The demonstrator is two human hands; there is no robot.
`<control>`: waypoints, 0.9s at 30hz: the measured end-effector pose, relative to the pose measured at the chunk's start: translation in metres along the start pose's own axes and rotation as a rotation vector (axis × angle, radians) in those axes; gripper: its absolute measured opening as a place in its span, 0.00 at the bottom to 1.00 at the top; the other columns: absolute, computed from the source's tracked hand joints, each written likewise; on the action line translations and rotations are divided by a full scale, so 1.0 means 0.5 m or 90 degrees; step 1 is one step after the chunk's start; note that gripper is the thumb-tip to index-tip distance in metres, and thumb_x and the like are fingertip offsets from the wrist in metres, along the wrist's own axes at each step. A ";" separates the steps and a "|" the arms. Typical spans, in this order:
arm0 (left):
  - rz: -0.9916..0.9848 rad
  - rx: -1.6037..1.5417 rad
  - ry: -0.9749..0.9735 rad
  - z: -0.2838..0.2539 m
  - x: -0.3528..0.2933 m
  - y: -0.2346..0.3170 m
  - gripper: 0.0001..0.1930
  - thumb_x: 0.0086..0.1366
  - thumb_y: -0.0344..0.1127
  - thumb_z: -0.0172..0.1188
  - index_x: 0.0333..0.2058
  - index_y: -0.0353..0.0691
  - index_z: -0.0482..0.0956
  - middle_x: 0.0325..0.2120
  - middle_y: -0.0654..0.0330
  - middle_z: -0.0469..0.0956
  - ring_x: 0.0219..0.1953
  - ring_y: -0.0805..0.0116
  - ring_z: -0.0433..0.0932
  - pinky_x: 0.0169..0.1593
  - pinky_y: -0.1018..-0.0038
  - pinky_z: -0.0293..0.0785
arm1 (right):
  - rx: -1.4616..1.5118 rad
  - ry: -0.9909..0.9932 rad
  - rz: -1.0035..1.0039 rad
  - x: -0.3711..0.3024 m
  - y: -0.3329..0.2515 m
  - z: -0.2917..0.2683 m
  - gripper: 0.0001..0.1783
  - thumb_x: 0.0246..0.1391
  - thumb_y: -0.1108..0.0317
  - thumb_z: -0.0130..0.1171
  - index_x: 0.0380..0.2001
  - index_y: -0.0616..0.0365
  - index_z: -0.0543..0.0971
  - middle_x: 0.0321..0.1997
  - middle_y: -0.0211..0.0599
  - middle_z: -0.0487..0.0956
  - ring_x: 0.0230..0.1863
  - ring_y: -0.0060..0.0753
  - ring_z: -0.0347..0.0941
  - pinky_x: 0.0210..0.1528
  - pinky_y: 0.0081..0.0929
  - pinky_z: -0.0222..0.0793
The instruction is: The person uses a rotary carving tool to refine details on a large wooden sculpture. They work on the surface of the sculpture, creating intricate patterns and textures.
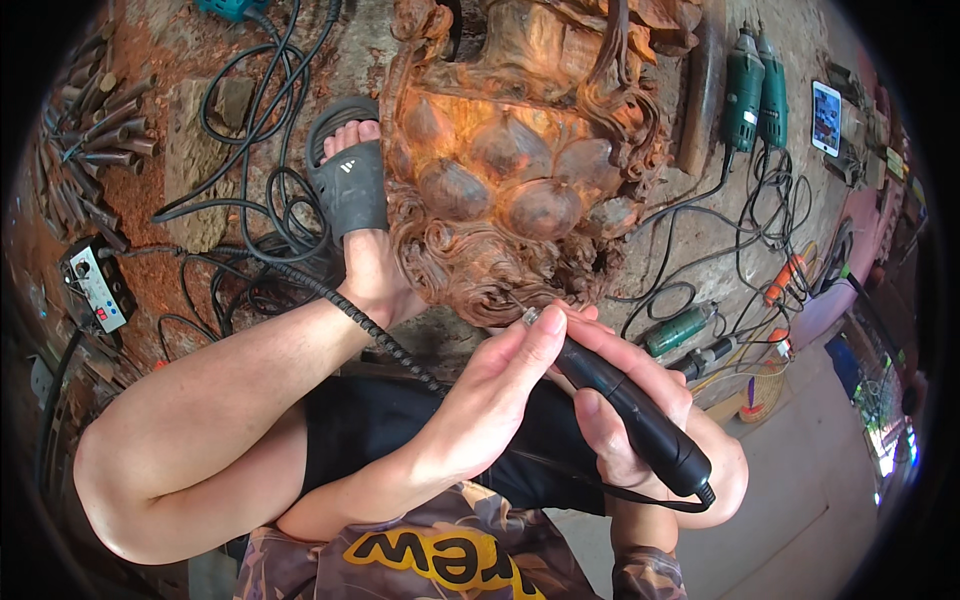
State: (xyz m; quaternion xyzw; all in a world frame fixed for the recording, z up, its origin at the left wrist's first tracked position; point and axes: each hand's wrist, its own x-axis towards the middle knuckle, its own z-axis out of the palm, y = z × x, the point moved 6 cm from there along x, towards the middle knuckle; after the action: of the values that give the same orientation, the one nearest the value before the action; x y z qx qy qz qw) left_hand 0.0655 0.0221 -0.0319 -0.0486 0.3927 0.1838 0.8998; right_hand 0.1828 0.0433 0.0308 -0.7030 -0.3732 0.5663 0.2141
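Across dusty workshop floor (350,65), noted tangled blk cords (268,205), plus green power tools (742,100) and phone (827,118) on R side, control box (97,290) on L. Found black handheld tool (640,425) above dark shorts (365,415), just below near edge of carved wood piece (520,150), slanted w/ front end up-left, corded tail down-right. Judged rigid, prob. fairly light, maybe slightly slippery on smooth barrel; rated sturdy overall, w/ slim front end likely most fragile. Expected minor drag from tail cord (690,508). Est. best hold: mid-barrel for support + light pinch up front for control; would've avoided cord end. Rated carving heavy, hard, w/ thin curls prob. chip-prone. Saw right hand (612,440) wrapped round barrel, w/ fingers along outer side, thumb on inner. Saw left hand (490,390) angled in from L, pinching front end btwn thumb and fingertips, w/ small shiny piece (530,316) at thumb tip; exact finger placement partly hidden. Logged hands as close together, near-meeting up front. Couldn't confirm any tip-to-wood contact.
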 end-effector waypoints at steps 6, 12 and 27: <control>0.024 -0.006 0.000 -0.007 0.010 0.007 0.28 0.82 0.52 0.41 0.61 0.30 0.72 0.60 0.51 0.74 0.65 0.65 0.69 0.72 0.66 0.60 | -0.007 -0.016 -0.041 0.009 0.012 0.002 0.34 0.56 0.52 0.62 0.56 0.70 0.79 0.56 0.52 0.83 0.62 0.45 0.78 0.69 0.35 0.65; 0.027 -0.025 -0.001 -0.003 0.010 0.008 0.27 0.82 0.51 0.43 0.59 0.30 0.74 0.57 0.54 0.77 0.64 0.68 0.71 0.71 0.67 0.60 | -0.038 -0.073 -0.105 0.008 0.015 -0.004 0.34 0.58 0.53 0.61 0.58 0.72 0.77 0.58 0.54 0.82 0.64 0.47 0.76 0.70 0.37 0.64; 0.062 -0.041 -0.046 0.004 0.017 0.006 0.25 0.82 0.49 0.43 0.56 0.30 0.76 0.55 0.55 0.78 0.65 0.66 0.69 0.74 0.64 0.55 | 0.059 -0.100 -0.128 0.013 0.036 -0.008 0.35 0.59 0.53 0.62 0.57 0.75 0.76 0.60 0.63 0.79 0.65 0.57 0.74 0.72 0.45 0.63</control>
State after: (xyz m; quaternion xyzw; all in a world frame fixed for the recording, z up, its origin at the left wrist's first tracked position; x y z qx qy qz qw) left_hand 0.0708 0.0280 -0.0363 -0.0520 0.3559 0.2413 0.9013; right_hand 0.1920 0.0374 0.0148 -0.6051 -0.4307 0.6117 0.2724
